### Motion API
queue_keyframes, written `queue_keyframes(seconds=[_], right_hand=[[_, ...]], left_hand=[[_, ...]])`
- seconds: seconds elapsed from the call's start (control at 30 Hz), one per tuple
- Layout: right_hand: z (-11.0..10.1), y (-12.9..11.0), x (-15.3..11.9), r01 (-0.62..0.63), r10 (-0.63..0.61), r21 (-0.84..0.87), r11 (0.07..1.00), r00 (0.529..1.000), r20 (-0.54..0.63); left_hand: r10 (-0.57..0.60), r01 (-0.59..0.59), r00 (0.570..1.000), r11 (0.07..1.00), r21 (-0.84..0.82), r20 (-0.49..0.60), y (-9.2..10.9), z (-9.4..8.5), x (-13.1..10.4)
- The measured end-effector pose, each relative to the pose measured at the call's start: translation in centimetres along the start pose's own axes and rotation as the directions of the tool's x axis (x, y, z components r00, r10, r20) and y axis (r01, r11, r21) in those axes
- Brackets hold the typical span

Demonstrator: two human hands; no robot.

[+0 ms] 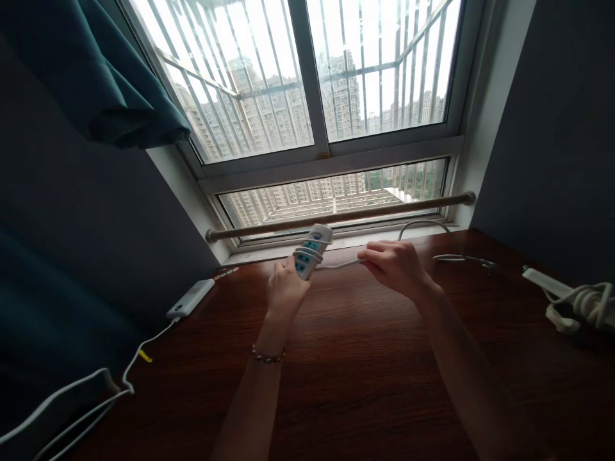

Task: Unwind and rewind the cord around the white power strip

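Here, left hand (287, 286) grip clenched round power strip (311, 250), right hand (394, 264) pinching its cord (341, 263), over wooden table (365, 378)

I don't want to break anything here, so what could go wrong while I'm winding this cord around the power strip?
1. The left hand holds the power strip only by its lower end, above the table; it might slip and drop.
2. The cord runs taut to the right hand; tight wraps may strain it.
3. The loose cord trails toward the window and could snag.
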State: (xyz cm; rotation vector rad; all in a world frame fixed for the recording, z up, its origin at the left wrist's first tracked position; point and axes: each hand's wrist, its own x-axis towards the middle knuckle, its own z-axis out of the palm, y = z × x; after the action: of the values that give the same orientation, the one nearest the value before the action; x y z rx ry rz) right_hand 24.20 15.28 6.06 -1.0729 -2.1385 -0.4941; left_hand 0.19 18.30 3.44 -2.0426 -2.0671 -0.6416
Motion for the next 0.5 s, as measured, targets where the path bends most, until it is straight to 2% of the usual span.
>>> queue_keyframes(seconds=[0.07,0.1,0.17,0.23,0.3,0.33,0.37,0.4,0.43,0.5], right_hand=[[-0.4,-0.2,0.0,0.056,-0.057,-0.029,0.998,0.998,-0.019],[-0.3,-0.2,0.0,0.059,-0.060,-0.037,0.998,0.998,-0.025],[0.1,0.2,-0.1,0.055,-0.056,-0.026,0.998,0.998,-0.013],[1.0,0.9,-0.1,0.043,-0.044,0.020,0.999,0.999,0.021],[2.0,1.7,-0.2,0.020,-0.025,0.087,0.996,0.998,0.058],[2.5,2.1,-0.2,0.002,-0.012,0.124,0.992,0.997,0.079],[3.0,2.4,-0.2,-0.019,0.002,0.160,0.987,0.994,0.106],[3.5,2.5,-0.2,-0.044,0.017,0.192,0.980,0.990,0.141],[4.0,2.6,-0.1,-0.073,0.032,0.224,0.972,0.983,0.180],[5.1,2.1,0.0,-0.141,0.080,0.273,0.952,0.971,0.223]], left_hand=[[0.182,-0.186,0.975,0.982,0.023,0.126,0.6,0.8,-0.4],[0.277,-0.283,0.943,0.959,0.004,0.187,0.8,1.0,-0.6],[0.460,-0.460,0.844,0.885,-0.070,0.275,1.2,0.9,-1.0],[0.624,-0.600,0.715,0.779,-0.180,0.316,1.6,0.2,-1.3],[0.748,-0.672,0.589,0.664,-0.329,0.307,1.9,-1.0,-1.6],[0.782,-0.669,0.555,0.622,-0.406,0.283,2.0,-1.6,-1.7],[0.802,-0.650,0.543,0.590,-0.480,0.249,2.1,-2.3,-1.8],[0.805,-0.618,0.554,0.568,-0.544,0.211,2.1,-2.8,-1.9],[0.791,-0.576,0.587,0.557,-0.598,0.171,2.0,-3.3,-1.9],[0.714,-0.464,0.693,0.546,-0.698,0.099,1.6,-3.7,-1.8]])
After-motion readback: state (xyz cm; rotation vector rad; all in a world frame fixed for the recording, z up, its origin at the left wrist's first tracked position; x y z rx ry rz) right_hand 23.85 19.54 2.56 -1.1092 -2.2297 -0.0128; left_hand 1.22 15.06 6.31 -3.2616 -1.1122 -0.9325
